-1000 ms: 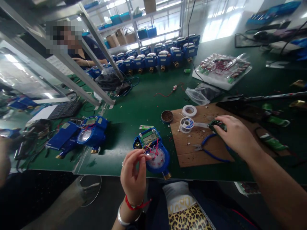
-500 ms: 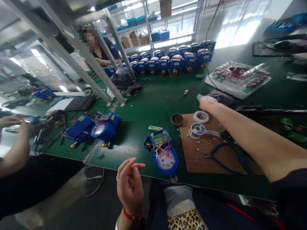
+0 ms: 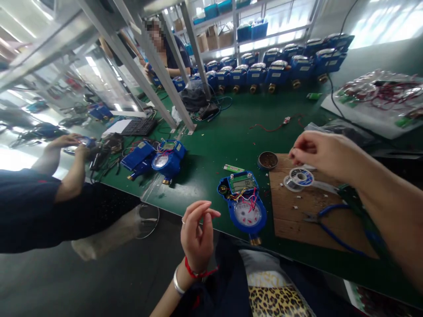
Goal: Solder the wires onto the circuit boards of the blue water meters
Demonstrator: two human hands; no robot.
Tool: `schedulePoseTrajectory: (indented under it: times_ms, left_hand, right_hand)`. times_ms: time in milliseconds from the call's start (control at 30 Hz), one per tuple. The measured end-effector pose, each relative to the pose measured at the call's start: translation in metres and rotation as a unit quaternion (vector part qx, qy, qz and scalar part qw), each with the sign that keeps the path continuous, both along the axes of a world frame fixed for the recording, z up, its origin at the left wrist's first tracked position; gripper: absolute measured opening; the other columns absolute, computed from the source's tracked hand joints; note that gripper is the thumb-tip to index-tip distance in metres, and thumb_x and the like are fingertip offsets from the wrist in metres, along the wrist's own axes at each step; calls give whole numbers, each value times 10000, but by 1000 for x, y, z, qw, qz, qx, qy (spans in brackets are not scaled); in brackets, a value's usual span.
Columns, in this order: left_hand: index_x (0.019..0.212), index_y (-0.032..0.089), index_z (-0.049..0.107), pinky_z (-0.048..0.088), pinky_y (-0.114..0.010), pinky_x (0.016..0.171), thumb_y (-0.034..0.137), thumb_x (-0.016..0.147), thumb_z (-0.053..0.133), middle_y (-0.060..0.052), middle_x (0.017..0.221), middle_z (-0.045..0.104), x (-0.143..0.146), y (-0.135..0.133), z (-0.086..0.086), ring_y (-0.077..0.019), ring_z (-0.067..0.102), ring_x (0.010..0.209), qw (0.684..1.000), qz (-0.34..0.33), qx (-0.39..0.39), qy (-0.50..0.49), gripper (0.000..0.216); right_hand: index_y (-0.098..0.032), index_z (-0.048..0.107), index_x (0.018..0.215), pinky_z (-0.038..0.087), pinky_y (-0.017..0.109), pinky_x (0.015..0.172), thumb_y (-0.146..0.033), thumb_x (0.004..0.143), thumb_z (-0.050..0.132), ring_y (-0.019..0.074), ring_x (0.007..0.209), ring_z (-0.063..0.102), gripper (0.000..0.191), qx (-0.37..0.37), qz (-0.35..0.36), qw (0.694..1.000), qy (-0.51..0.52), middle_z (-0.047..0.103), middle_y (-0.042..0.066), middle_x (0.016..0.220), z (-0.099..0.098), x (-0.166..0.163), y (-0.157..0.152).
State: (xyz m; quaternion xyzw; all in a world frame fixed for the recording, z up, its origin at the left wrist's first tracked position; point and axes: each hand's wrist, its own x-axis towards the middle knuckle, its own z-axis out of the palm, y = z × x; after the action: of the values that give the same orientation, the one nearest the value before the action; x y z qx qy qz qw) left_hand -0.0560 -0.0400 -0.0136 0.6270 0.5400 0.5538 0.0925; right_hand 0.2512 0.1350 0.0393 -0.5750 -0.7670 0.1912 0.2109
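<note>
My left hand (image 3: 199, 233) is raised at the table's front edge with fingers loosely curved and apart, holding nothing. Just right of it lies a blue water meter (image 3: 247, 213) with its top open, showing a small display, thin coloured wires and a round clear dial. A green-and-white strip (image 3: 233, 168) lies behind the meter. My right hand (image 3: 313, 149) hovers over the back of a cardboard sheet (image 3: 280, 220), fingertips pinched; anything between them is too small to make out. Below its fingers stands a solder wire spool (image 3: 300, 178), and a round tin (image 3: 267, 160) is to the left.
Blue-handled cutters (image 3: 319, 215) lie on the cardboard. More blue meters (image 3: 168, 160) stand at left, others (image 3: 276, 72) in rows at the back. Bagged wired parts (image 3: 380, 99) lie at back right. Metal posts (image 3: 178, 105) rise at left. A co-worker's arms (image 3: 71, 163) reach in from the left.
My right hand has come back from beside the clear bag to above the cardboard, now covering the white tape roll. The view has swung left. My left hand keeps its pose.
</note>
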Motion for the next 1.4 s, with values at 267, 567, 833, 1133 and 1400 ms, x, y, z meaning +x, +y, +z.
schedulePoseTrajectory:
  times_ms: [267,567,833,1133,1400]
  left_hand:
    - [1126,195,624,535,-280,753,152,873,643,-52,900,673,21,0,38,-161,643,860,950,-304,-65,-20,257]
    - [948,200,636,494,-256,719,99,838,670,-37,876,647,22,-9,33,-147,611,819,951,-288,-90,-71,153]
    - [894,185,546,502,-221,628,128,929,531,-1,906,609,18,-5,24,-83,622,656,940,-157,-153,-260,69]
    - [873,178,564,499,-229,666,167,920,569,4,900,620,15,4,19,-84,623,667,934,-144,-175,-277,49]
    - [874,175,587,485,-229,676,144,886,605,-11,933,636,14,20,18,-81,601,663,896,-164,-190,-367,38]
  right_hand:
    - [-194,574,806,415,213,560,-394,905,575,98,617,531,223,-241,196,902,301,586,-6,703,12,-80,-146]
    - [-165,573,832,486,201,559,-466,885,600,88,574,600,306,-397,158,769,475,623,-8,700,-6,-102,-155]
    - [-100,627,1126,541,319,829,-177,945,500,197,902,704,234,144,64,963,217,724,117,1039,-36,-127,-148]
    - [-147,651,969,517,283,733,-188,942,537,190,820,707,124,159,38,976,143,735,53,945,-38,-140,-141]
    - [-190,680,981,480,253,738,-224,961,530,158,836,679,155,148,78,976,143,718,40,972,-40,-141,-140]
